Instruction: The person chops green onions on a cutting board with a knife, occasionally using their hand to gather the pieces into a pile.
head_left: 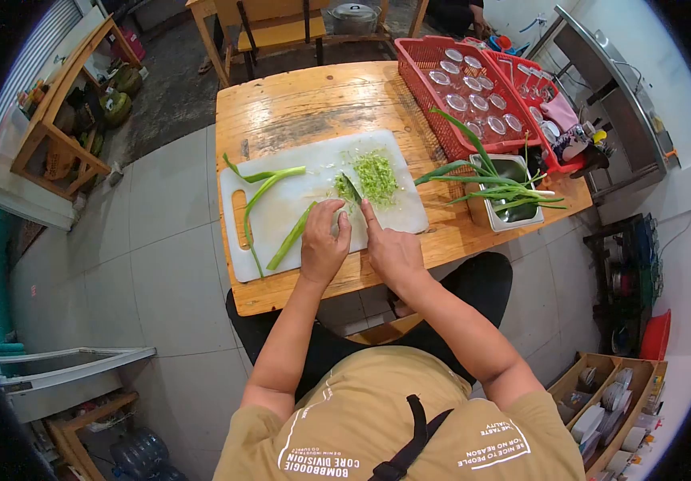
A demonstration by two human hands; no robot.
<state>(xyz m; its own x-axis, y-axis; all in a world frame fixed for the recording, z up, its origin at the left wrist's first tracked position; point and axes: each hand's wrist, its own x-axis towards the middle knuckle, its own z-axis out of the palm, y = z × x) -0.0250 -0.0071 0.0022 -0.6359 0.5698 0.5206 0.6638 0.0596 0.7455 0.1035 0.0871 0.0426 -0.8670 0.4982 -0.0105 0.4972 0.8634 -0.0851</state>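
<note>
A white cutting board (281, 210) lies on the wooden table (321, 92). My right hand (394, 250) is closed round a knife (352, 187), index finger stretched along it, the blade over the board. Beside it, my left hand (325, 244) has curled fingers near the blade and a green stalk (291, 238); whether they hold anything is hidden. Chopped green pieces (376, 179) form a pile right of the blade. Longer green onion stalks (269, 180) rest at the board's left. More green onions (501, 189) lie across a metal container (511, 215) on the right.
A red basket (441, 132) holding upturned glasses stands at the table's back right, with another red basket (558, 164) beside it. Beyond the table is a wooden chair (281, 34). Part of another person (456, 16) shows at the top. My legs are under the near edge.
</note>
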